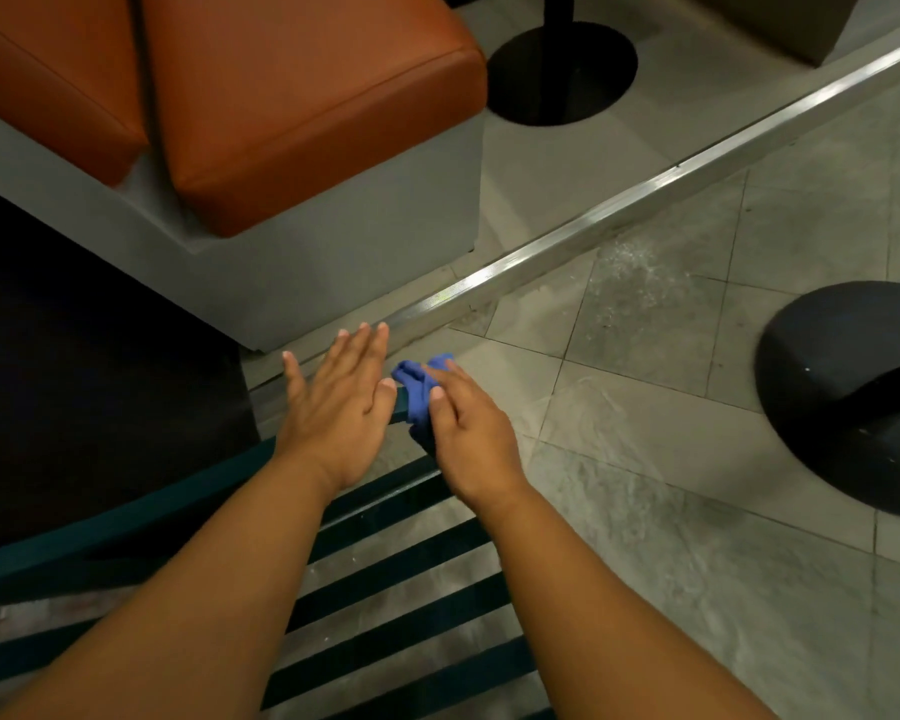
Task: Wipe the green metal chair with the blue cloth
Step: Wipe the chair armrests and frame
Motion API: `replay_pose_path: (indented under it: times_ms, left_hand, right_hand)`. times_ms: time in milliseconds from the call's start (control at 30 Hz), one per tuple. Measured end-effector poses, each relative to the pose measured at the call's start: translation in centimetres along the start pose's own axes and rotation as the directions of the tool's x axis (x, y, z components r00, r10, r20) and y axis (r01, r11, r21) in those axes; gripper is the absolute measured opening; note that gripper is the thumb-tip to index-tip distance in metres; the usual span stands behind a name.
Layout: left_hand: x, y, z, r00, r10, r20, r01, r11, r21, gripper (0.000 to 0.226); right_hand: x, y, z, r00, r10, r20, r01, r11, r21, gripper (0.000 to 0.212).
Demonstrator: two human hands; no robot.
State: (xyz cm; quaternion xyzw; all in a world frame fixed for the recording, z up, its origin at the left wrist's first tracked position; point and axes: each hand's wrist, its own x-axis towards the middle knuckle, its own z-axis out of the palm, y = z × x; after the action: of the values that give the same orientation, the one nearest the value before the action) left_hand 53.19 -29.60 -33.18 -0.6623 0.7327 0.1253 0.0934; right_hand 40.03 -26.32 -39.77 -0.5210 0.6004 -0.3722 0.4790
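The green metal chair (401,563) fills the lower middle, its dark green slats running across below my arms and its top rail slanting up from the lower left. The blue cloth (412,388) is bunched over the rail's far corner. My right hand (466,433) presses on the cloth, fingers laid over it. My left hand (341,402) hovers flat just left of the cloth, fingers spread, above the rail, holding nothing.
An orange cushioned bench (292,101) on a grey base (333,262) stands ahead at upper left. A metal floor strip (645,200) crosses diagonally. Black round table bases (848,402) sit at the right and at top centre (562,70). A dark surface (74,381) lies left.
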Motion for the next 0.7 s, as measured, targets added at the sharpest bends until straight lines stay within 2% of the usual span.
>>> replay_pose_path:
  times_ms: [67,133,200,267,300,333,400,433,500,567,633,667,700]
  left_hand:
    - [-0.1,0.1,0.1,1.0,-0.005,-0.015,0.006,1.0,0.017,0.055]
    - [-0.2,0.1,0.2,0.999,-0.008,-0.034,0.009,0.999,0.032,0.055]
    - [-0.1,0.0,0.3,0.999,0.002,-0.052,0.0,0.999,0.048,0.056]
    - [0.0,-0.2,0.4,0.998,0.018,-0.058,-0.015,0.998,0.054,0.056]
    - [0.0,-0.2,0.5,0.998,0.026,-0.06,-0.023,0.998,0.055,0.056]
    - [0.0,-0.2,0.5,0.998,0.032,-0.061,-0.029,0.998,0.055,0.056]
    - [0.0,-0.2,0.6,0.997,0.033,-0.07,-0.029,0.998,0.048,0.058]
    - [-0.1,-0.2,0.6,0.997,0.03,-0.073,-0.027,0.998,0.048,0.06]
    - [-0.2,-0.2,0.6,0.997,0.024,-0.074,-0.02,0.998,0.062,0.063]
    - [-0.3,-0.2,0.7,0.997,0.022,-0.073,-0.017,0.997,0.07,0.066]
    - [-0.2,-0.1,0.6,0.997,0.024,-0.073,-0.019,0.997,0.077,0.067]
    - [-0.3,-0.1,0.6,0.997,0.026,-0.073,-0.02,0.997,0.078,0.065]
    - [-0.3,-0.1,0.6,0.997,0.027,-0.073,-0.021,0.997,0.074,0.063]
  right_hand:
    - [-0.7,-0.1,0.7,0.982,-0.191,-0.015,0.19,0.982,-0.014,0.038]
    - [-0.6,1.1,1.3,0.983,-0.182,-0.029,0.183,0.98,0.081,0.038]
    - [0.3,2.2,1.2,1.0,0.018,-0.026,-0.012,0.97,0.241,0.038]
    - [1.6,2.3,0.4,0.961,0.275,0.042,-0.273,0.904,0.33,0.035]
    - [2.1,2.1,0.1,0.934,0.352,0.065,-0.353,0.872,0.338,0.032]
    - [2.4,1.7,-0.1,0.927,0.37,0.062,-0.37,0.874,0.316,0.031]
    - [2.2,0.2,0.2,0.973,0.232,0.01,-0.229,0.955,0.188,0.033]
    - [1.6,-0.4,0.6,0.995,0.097,-0.015,-0.095,0.987,0.128,0.036]
    - [0.2,-0.9,1.8,0.988,-0.141,-0.067,0.145,0.988,0.06,0.044]
    - [-0.2,-0.3,2.3,0.977,-0.184,-0.106,0.196,0.974,0.117,0.048]
    - [0.4,0.9,2.2,0.991,-0.082,-0.104,0.102,0.974,0.201,0.043]
    - [1.0,1.6,2.0,0.997,0.032,-0.066,-0.013,0.962,0.273,0.043]
    - [1.6,1.9,1.7,0.982,0.191,0.009,-0.179,0.903,0.391,0.043]
